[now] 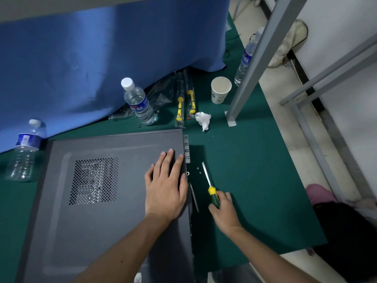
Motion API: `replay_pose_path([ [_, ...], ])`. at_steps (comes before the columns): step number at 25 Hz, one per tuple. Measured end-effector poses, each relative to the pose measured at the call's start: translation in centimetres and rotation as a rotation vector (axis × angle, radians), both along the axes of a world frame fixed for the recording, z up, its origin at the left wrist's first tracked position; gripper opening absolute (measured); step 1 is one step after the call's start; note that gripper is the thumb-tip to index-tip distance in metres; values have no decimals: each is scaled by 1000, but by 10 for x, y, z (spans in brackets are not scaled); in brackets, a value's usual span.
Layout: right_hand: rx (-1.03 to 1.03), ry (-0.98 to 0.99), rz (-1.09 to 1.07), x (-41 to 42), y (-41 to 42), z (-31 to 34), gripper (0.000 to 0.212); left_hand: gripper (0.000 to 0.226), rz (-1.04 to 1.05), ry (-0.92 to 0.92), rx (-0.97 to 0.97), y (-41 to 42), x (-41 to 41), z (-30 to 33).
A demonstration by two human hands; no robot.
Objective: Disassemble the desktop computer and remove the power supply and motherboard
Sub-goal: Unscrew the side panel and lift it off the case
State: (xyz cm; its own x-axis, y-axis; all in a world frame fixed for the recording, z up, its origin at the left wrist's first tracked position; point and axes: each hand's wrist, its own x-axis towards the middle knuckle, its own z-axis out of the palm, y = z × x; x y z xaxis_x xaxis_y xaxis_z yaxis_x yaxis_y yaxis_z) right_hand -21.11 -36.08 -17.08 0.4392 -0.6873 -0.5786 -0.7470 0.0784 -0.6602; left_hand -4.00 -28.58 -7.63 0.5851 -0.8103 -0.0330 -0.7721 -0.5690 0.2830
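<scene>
**Case panel still on**

The computer case (98,193) lies flat on the green bench (244,190); the left hand (166,189) presses its side panel, grip wide; the right hand (223,210) grips a screwdriver (210,185) just beside the case.

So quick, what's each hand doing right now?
Left hand: open, pressing flat on the computer case side panel.
Right hand: gripping the handle of a green and yellow screwdriver.

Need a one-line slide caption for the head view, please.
Left hand flat on the computer case's side panel; right hand grips a screwdriver on the green mat.
</scene>
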Motion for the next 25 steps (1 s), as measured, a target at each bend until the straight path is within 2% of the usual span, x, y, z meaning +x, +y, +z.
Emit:
replay_pose_path([
  [3, -13, 50, 134, -17, 17, -1, 30, 50, 3, 9, -36, 1, -2, 4],
  [7, -59, 143, 202, -11, 21, 5, 29, 49, -5, 87, -20, 5, -6, 12],
  [10, -68, 237, 287, -12, 22, 13, 33, 63, -124, 133, 176, 30, -3, 17],
  [12, -61, 272, 322, -16, 21, 20, 36, 77, -105, 160, 352, 52, -3, 24],
  [15, 36, 100, 147, -14, 18, 46, 31, 101, 73, 296, 526, 70, -7, 34],
  [17, 171, -103, -15, -9, 15, 70, 22, 106, 120, 325, 542, 68, -10, 37],
  [19, 273, -221, -52, 1, 14, 94, 18, 106, 131, 340, 536, 64, -10, 39],
  [22, 332, -259, -43, 28, 17, 118, 29, 106, 142, 354, 510, 62, -11, 40],
  [25, 341, -196, -77, 53, 23, 126, 36, 105, 121, 377, 488, 64, -11, 43],
])
